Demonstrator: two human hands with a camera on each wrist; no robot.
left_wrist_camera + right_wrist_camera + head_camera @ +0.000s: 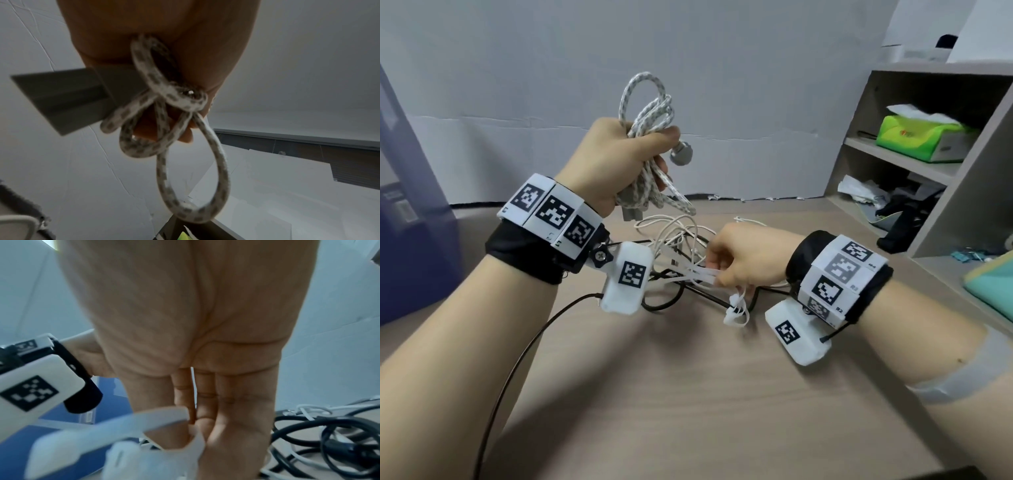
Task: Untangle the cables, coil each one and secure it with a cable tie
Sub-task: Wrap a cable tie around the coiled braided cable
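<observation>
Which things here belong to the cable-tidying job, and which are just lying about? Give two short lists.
Part of the job:
- braided cable, coiled, gripped by the left hand
- white cable ties, pinched by the right hand
- tangled black and white cables on the desk

Just lying about:
- green tissue box on the shelf
- crumpled paper below it

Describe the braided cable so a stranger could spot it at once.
Look above the desk, where the left hand is raised. Its grip holds the braided cable in a coil. Unlike the smooth black and white cables lying tangled below, it is speckled white-grey.
</observation>
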